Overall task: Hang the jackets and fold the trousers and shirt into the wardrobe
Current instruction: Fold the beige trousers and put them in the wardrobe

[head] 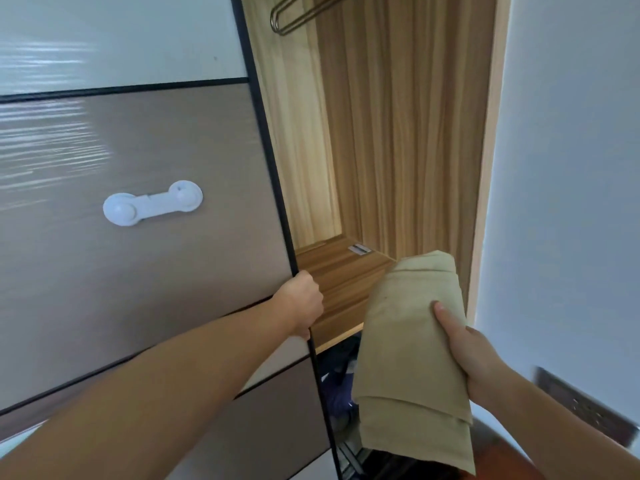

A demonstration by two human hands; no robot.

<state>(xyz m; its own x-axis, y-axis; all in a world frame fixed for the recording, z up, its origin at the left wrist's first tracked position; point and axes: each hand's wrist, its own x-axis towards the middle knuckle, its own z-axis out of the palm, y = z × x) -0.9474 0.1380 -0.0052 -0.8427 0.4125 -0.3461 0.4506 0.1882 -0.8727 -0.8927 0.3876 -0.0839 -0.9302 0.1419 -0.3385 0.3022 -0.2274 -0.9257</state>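
Note:
I stand at the open wardrobe (pixel 398 133), whose wooden inside shows between its sliding door (pixel 156 271) and the wall. My left hand (pixel 303 303) grips the door's black edge at about shelf height. My right hand (pixel 467 351) holds a folded beige garment (pixel 405 341), thumb on top and fingers hidden beneath. The garment hangs in front of the wooden shelf (pixel 332 282), slightly to its right. A metal hanger (pixel 294 15) hangs at the top of the compartment.
A white child-lock latch (pixel 152 202) is stuck on the door panel. Dark clothes (pixel 339 375) lie in the compartment under the shelf. A white wall (pixel 571 168) bounds the right side, with a dark socket panel (pixel 585 410) low on it.

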